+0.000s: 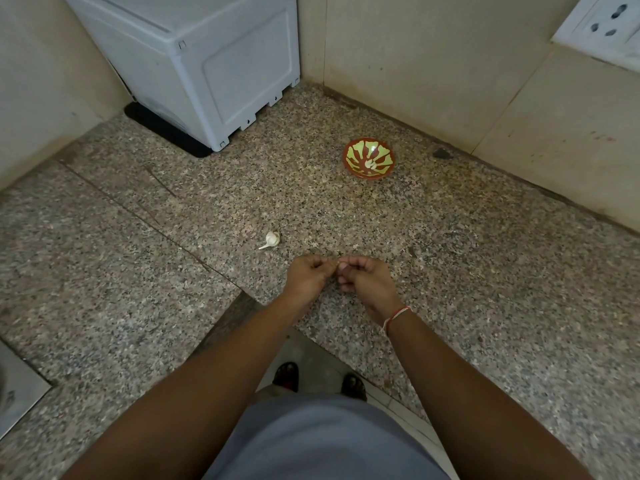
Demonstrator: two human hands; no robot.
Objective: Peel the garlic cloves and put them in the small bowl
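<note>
Fingers of my left hand and right hand are pinching a garlic clove between them, while the small bowl is waiting ahead, nearer my right.

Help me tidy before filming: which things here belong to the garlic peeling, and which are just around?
Belongs: garlic bulb; small bowl; clove pinched between left hand and right hand.
Just around: white appliance; wall socket.

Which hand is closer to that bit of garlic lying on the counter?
Left. The left hand is just right of the garlic piece and nearer the person; the right hand lies beyond it, farther right.
</note>
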